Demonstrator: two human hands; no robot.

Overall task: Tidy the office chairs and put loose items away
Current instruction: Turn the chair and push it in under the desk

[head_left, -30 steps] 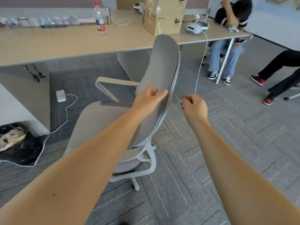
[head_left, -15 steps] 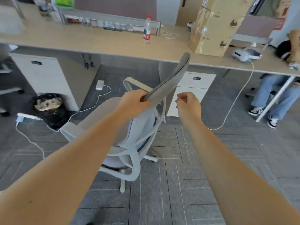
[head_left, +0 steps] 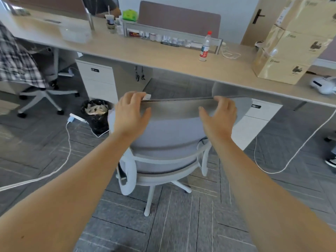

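A light grey office chair point(head_left: 169, 142) with a white frame stands in front of me, its back turned to me and facing the long wooden desk point(head_left: 163, 57). My left hand point(head_left: 130, 113) grips the left part of the backrest's top edge, fingers curled over it and thumb on the near side. My right hand point(head_left: 219, 115) grips the right part of the same edge in the same way. The seat is hidden behind the backrest.
A water bottle point(head_left: 205, 47) and stacked cardboard boxes point(head_left: 294, 44) stand on the desk. White drawer units point(head_left: 99, 80) sit under it. A black waste bin point(head_left: 97, 115) and white cables point(head_left: 69, 146) lie on the carpet to the left. A second chair point(head_left: 41, 91) with a seated person stands far left.
The chair has swung round so its back now faces me squarely. My right hand, earlier curled in the air beside it, now holds the backrest top. My left hand kept its hold.
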